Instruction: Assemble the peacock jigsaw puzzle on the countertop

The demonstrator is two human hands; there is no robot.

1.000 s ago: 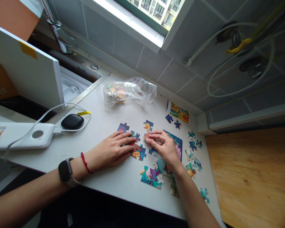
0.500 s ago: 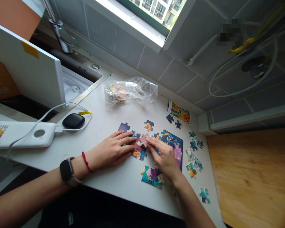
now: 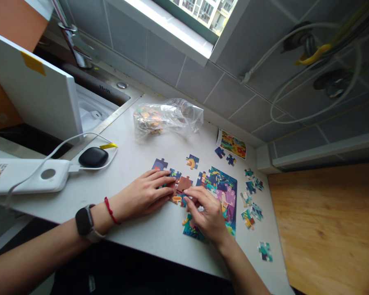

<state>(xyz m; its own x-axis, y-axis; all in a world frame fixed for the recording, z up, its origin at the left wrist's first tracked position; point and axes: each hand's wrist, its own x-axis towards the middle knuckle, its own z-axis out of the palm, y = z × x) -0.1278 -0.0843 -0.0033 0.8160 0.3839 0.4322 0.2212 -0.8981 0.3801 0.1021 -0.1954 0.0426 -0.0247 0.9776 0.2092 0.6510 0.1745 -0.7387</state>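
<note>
shifted since the last frame: right hand (image 3: 207, 215) has dropped toward the near counter edge, off the brown jigsaw piece (image 3: 183, 184), which now lies flat and uncovered. the large teal-and-purple puzzle section (image 3: 226, 196) shows more fully to its right. left hand (image 3: 143, 192) remains over a small joined group of pieces (image 3: 176, 199).

fingers: left ones extended and relaxed, lying on that group, not clenched. right ones curled, tips bunched just below the brown piece; the hand hides whether they pinch a small piece, so cannot tell.

location: brown piece lies beside the joined group, between both hands, on the white counter (image 3: 135, 143). whether it is seated in a seam cannot be confirmed.

risks (judgement): forcing a misaligned tab could bend the thin card. a sideways drag of the right hand could push the lower puzzle section (image 3: 192, 231) out of line, since the hand sits over it. a careless sweep of the right forearm could knock the loose piece (image 3: 265, 251) near the counter edge onto the wooden surface (image 3: 322, 221) below.
</note>
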